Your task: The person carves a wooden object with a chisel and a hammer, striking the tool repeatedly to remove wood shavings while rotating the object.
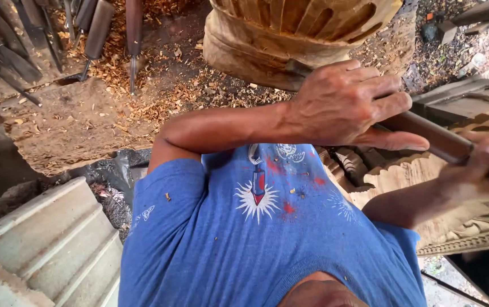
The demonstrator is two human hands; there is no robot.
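A long dark chisel (pixel 432 136) runs diagonally from the right toward a carved, fluted wooden block (pixel 267 45) at the top centre. Its blade end meets the block's lower rim. My left hand (pixel 346 105) reaches across my blue shirt and wraps over the chisel's shaft close to the block. My right hand (pixel 483 162) is closed round the chisel's handle end at the right edge, partly blurred. The blade tip is hidden behind my left hand.
Several chisels (pixel 96 28) lie on a bench (pixel 79 119) strewn with wood shavings at top left. A pale moulded wooden piece (pixel 45 239) sits at bottom left. An ornately carved wooden panel (pixel 466 227) lies under my right forearm.
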